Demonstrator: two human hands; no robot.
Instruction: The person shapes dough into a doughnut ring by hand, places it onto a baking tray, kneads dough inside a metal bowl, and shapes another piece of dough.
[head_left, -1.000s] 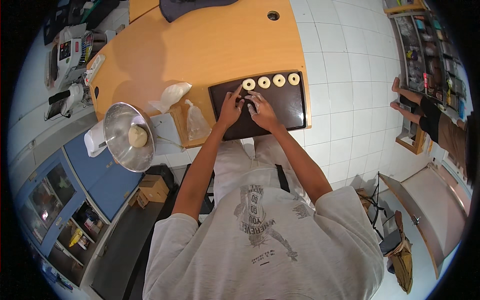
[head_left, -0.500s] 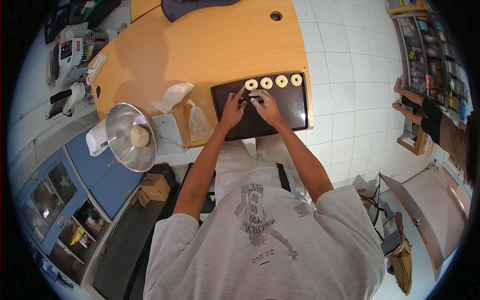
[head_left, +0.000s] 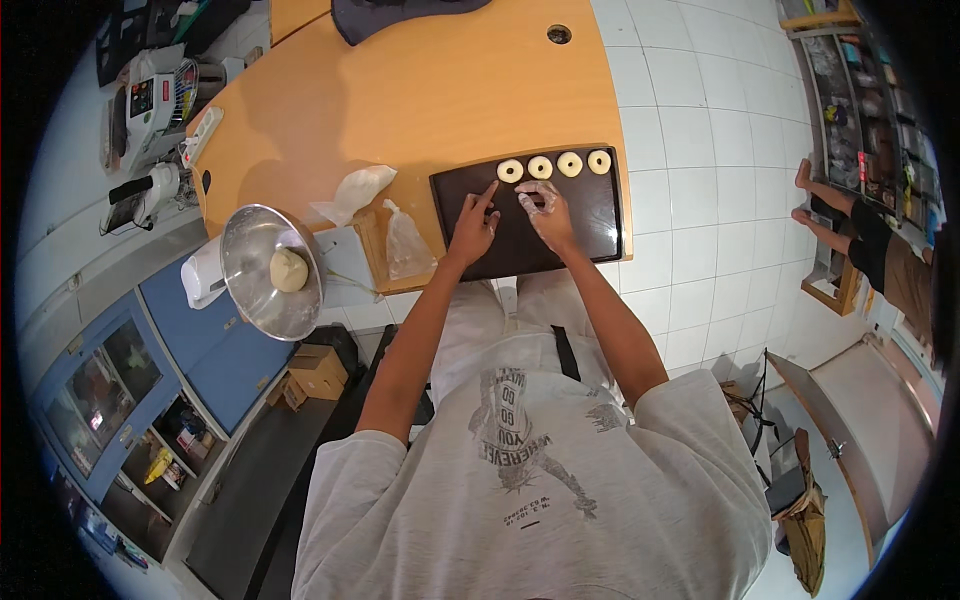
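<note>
Several pale dough rings lie in a row along the far edge of a dark baking tray (head_left: 580, 235). My left hand (head_left: 475, 228) is over the tray's left part, its index finger stretched toward the near side of the leftmost dough ring (head_left: 510, 171); nothing shows in it. My right hand (head_left: 546, 212) hovers below the second dough ring (head_left: 540, 167). Its floury fingers are bent, with a gap between thumb and forefinger and no visible object there. Farther right sit a third dough ring (head_left: 570, 163) and a fourth (head_left: 599, 161).
Left of the tray lie two plastic bags, one with white powder (head_left: 360, 190) and one translucent (head_left: 405, 240). A steel bowl (head_left: 245, 250) holds a dough ball (head_left: 289, 270). The wooden table (head_left: 450, 90) ends just right of the tray. Another person's legs (head_left: 830, 210) show far right.
Both hands have drawn back slightly toward me from the leftmost dough ring, the right one also shifting rightward. The whole view has moved a little. The rings keep their places on the tray.
</note>
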